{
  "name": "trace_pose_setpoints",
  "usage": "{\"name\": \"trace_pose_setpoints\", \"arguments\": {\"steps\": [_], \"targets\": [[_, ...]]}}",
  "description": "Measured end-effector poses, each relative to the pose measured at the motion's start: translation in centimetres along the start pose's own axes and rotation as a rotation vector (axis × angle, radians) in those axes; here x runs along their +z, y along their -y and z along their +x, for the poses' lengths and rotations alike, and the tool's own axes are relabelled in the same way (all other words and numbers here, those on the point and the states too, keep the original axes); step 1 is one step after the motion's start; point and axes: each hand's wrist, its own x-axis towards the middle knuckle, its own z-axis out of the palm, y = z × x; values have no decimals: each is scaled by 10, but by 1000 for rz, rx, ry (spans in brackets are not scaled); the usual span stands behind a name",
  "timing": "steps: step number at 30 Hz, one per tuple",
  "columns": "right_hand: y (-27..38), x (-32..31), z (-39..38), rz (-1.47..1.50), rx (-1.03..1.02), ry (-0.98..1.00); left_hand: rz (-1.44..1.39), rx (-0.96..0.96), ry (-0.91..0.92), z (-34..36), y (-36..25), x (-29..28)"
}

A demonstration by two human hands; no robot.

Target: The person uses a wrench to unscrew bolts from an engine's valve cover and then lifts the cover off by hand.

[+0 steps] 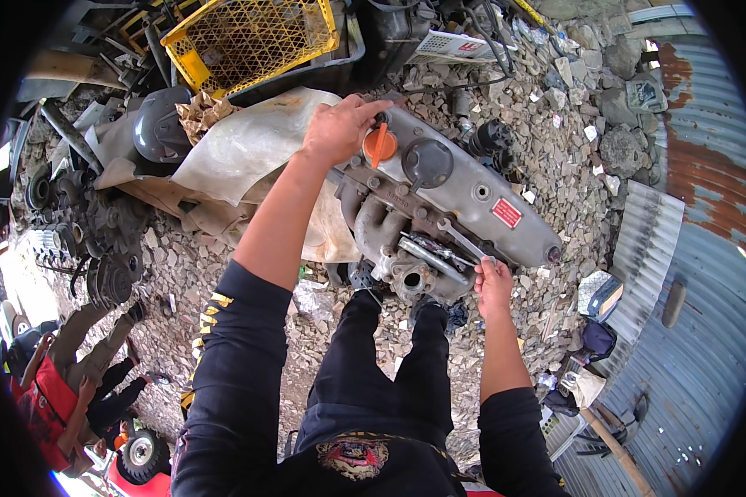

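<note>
In front of me stands an engine with a long grey valve cover (460,178), an orange oil filler cap (380,144) and a round dark cap (428,162). My left hand (340,128) rests on the cover's far left end beside the orange cap, fingers stretched over the edge, holding nothing visible. A combination wrench (464,240) is pinched by its near end in my right hand (493,286). The wrench's open-ended head lies against the engine's side, above the cast manifold (377,225). Whether it sits on a nut is too small to tell.
Beyond the engine lie a yellow crate (253,45) and a dark grey helmet-like shell (159,124). A pale sheet (249,149) lies left of the engine. Other engine parts (108,277) and a person in red (50,406) are farther left. Corrugated metal (704,273) borders the rubble ground at right.
</note>
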Motion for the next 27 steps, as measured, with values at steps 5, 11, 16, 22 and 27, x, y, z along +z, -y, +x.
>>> {"name": "trace_pose_setpoints", "arguments": {"steps": [5,11,16,22,27], "targets": [[-1,0,0,13,1,6,20,29,-8,3,2,0],[-1,0,0,17,-4,10,-23,61,11,3,4,-3],[-3,-1,3,14,-13,10,2,75,-34,7,6,0],[0,0,2,14,-14,12,-44,136,-39,6,9,-1],[0,1,1,14,-14,18,-87,119,-64,7,9,-1]]}}
